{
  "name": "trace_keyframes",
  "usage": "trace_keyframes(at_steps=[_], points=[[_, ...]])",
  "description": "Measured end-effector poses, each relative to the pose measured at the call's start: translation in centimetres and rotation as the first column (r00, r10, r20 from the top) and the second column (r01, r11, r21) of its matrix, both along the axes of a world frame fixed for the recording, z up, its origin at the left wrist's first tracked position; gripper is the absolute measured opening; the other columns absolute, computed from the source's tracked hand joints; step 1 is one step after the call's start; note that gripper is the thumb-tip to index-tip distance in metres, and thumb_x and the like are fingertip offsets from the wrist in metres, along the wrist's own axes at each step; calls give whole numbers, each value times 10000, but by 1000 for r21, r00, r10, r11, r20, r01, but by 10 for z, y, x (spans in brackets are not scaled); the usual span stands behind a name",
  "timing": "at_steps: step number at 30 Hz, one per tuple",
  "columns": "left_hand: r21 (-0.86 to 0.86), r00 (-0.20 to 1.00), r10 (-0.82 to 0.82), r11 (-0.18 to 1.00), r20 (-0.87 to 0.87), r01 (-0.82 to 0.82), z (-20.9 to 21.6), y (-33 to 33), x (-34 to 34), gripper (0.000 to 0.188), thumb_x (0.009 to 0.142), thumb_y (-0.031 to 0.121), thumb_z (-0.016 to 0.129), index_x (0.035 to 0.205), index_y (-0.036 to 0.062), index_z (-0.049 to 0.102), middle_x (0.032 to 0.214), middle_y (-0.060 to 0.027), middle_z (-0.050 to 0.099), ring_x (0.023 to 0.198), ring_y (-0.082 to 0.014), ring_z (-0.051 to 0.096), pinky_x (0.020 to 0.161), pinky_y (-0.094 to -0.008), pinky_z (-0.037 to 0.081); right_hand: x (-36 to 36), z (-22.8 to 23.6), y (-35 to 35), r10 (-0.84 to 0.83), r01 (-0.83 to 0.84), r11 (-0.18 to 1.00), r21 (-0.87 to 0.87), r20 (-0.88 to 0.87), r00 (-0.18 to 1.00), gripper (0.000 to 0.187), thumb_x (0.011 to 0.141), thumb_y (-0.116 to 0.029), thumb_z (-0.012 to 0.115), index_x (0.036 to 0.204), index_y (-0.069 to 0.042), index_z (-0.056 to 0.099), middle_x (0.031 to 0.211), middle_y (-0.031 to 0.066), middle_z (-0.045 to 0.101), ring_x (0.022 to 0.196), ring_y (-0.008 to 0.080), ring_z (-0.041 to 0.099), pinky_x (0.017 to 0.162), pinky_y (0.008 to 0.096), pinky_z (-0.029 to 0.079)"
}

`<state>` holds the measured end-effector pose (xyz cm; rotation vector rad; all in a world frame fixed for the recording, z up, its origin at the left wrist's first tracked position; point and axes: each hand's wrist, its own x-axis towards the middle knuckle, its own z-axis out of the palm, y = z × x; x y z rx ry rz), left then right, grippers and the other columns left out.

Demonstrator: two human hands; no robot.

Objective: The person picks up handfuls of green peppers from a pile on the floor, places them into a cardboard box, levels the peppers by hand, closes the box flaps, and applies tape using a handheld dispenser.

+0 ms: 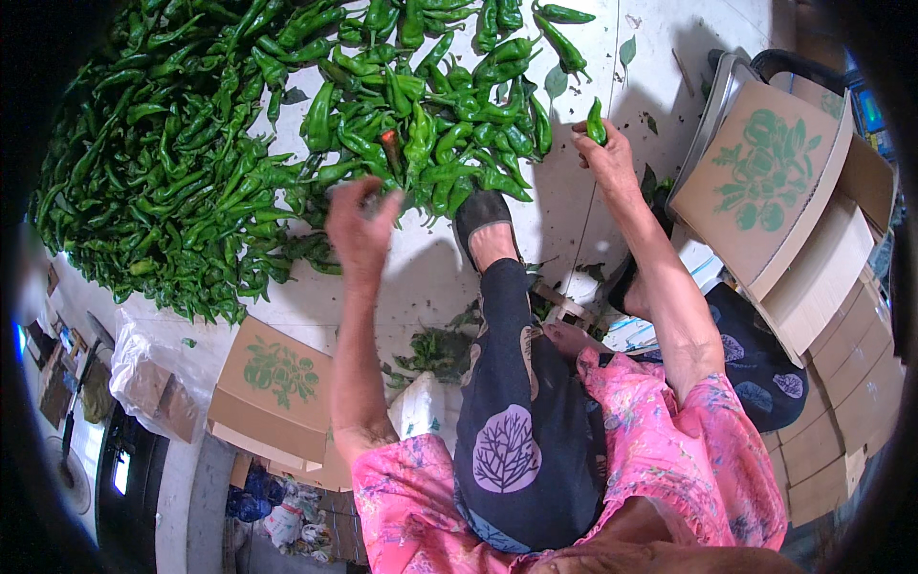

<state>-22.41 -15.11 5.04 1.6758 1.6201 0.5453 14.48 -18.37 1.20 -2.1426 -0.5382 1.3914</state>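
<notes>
the right hand (604, 158) has its grip closed on one small green pepper (596, 121), pinched between thumb and fingers with the pepper's tip pointing up, away from the body; this hand is above pale floor (598, 225), just to the right of the heap. the left hand (360, 230) is blurred, fingers bent and partly spread, at the near edge of the peppers; whether its grip has hold of anything, i cannot tell. just beyond it lie loose green peppers (421, 143), with one reddish pepper (390, 151) among them. to the left spreads a large, dense pepper heap (172, 182). a dark shoe (483, 212) stands at the near edge of the loose peppers, between the two hands. past them, single leaves (627, 52) lie on the floor at upper right, and more leafy scraps (435, 349) lie near the dark patterned trousers (531, 421). farther out, a printed cardboard box (770, 172) stands at the right, a smaller printed carton (273, 368) at the left, with a clear plastic bag (153, 364) beside it
</notes>
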Motion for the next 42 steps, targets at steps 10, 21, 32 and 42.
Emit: trace_keyframes(at_steps=[10, 21, 32, 42], points=[[-191, 987, 145, 969, -62, -155, -22, -64, -2, 144, 776, -13, 749, 889, 28, 670, 745, -109, 660, 627, -205, 608, 603, -339, 487, -12, -14, -13, 31, -25, 998, 64, -81, 996, 349, 847, -148, 691, 1156, 15, 688, 912, 35, 684, 823, 123, 602, 773, 279, 488], [223, 961, 146, 970, -235, -93, 18, 80, -23, 553, 872, 169, 744, 1333, -63, 542, 1222, -253, 623, 1122, -404, 577, 1016, -457, 438, -31, 17, 27, 368, -497, 834, 240, 429, 825, 521, 767, -58, 644, 1288, -69, 641, 1290, 120, 620, 1157, 283, 575, 999, 376, 459], [-242, 984, 179, 954, -3, -174, -34, 113, -51, 393, 833, 142, 655, 1214, 46, 668, 1028, -94, 712, 911, -210, 640, 858, -337, 514, -39, -9, 105, 599, -862, 465, -202, 789, 139, 528, 718, 10, 667, 1228, -115, 623, 1160, 153, 566, 1128, 353, 524, 951, 469, 425], [-381, 983, -146, 907, 115, 179, -29, 114, -49, 1062, 702, 205, 874, 1568, 38, 281, 1410, -209, 576, 1257, -276, 576, 1063, -355, 440, -38, 21, 84, 376, -408, 910, 71, -552, 744, 651, 849, -165, 756, 1397, 28, 463, 1212, 129, 654, 1154, 234, 625, 916, 370, 521]])
